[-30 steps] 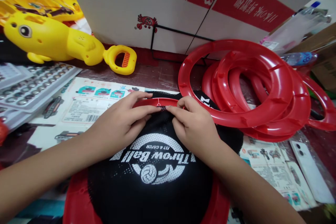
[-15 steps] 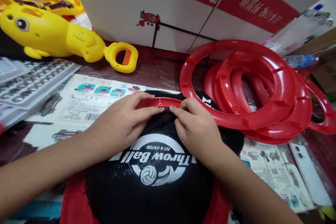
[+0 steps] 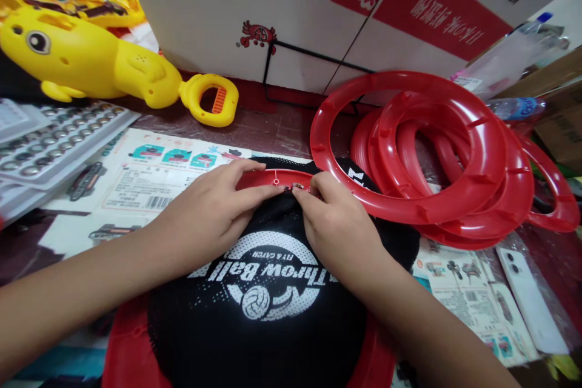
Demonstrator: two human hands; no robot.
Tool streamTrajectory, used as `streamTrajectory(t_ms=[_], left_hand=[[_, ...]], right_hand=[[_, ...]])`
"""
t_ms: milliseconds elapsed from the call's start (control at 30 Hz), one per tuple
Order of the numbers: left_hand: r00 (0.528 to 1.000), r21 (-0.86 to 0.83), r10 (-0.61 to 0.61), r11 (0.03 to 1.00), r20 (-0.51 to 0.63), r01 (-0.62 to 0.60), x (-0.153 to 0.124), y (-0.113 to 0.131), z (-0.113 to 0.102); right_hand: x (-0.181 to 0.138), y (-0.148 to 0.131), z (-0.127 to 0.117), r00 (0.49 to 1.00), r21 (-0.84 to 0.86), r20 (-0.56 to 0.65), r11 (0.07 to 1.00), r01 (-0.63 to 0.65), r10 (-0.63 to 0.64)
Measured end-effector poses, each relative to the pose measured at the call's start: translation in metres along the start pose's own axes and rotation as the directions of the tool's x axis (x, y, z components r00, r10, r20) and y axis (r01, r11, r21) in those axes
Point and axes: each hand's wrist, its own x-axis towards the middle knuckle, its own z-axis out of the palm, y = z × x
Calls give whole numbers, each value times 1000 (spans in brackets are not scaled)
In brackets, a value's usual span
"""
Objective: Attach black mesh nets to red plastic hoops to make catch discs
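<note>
A black fabric sheet (image 3: 254,345) printed with "Throw Ball" in white lies over a red plastic ring (image 3: 130,339) in front of me. At its far edge, my left hand (image 3: 227,197) pinches the fabric's rim between thumb and fingers. Right beside it, my right hand (image 3: 334,215) grips the same edge, its fingers curled and fingertips nearly touching the left thumb. Between the hands, the ring's far inner face shows with a small round post (image 3: 275,182). The fabric's edge looks bunched there; fine detail under the fingertips is hidden.
More red rings (image 3: 436,209) are piled at the right, partly over black fabric. A white phone (image 3: 530,300) lies at the far right. Yellow toy (image 3: 91,54) and a tray of button cells (image 3: 54,145) sit left. White cartons (image 3: 200,12) stand behind a black wire frame (image 3: 313,51).
My right hand has shifted slightly left and its index finger is more bent along the fabric edge. My left hand stays nearly in place. The view has turned slightly.
</note>
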Motion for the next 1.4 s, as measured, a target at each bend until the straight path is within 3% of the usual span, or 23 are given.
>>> streamTrajectory(t_ms=[67,300,467,600,767,833,900,1000,1100,1400], left_hand=[[1000,17,-9,1000,4,9,1,1,0],[996,19,-92,996,-6,93,5,15,-10],[977,96,-204,973,-67,210,-6,34,-21],[933,116,-359,927,-14,358,-28,51,-26],[806,-90,-536,816,253,571,-33,53,-29],[816,-275,-511,771,270,574,-23,48,-26],[857,-459,-447,723,259,516,-10,43,-19],[864,-611,-413,616,289,498,2,43,-6],[834,-640,-454,548,314,539,2,49,2],[810,-593,-524,573,265,565,-7,49,4]], right_hand=[[0,0,-5,999,25,36,999,-20,19],[3,5,-31,949,187,174,938,-293,262],[8,1,-37,944,246,161,915,-321,288],[8,-7,-37,948,199,175,933,-299,266],[-6,-18,-33,954,265,244,934,-241,176],[-13,-20,-33,955,280,240,930,-237,171],[-18,-21,-35,955,305,233,919,-250,182],[-21,-21,-37,946,354,235,886,-299,225],[-21,-18,-34,932,390,242,853,-347,269],[-17,-7,-21,958,421,166,862,-282,232]])
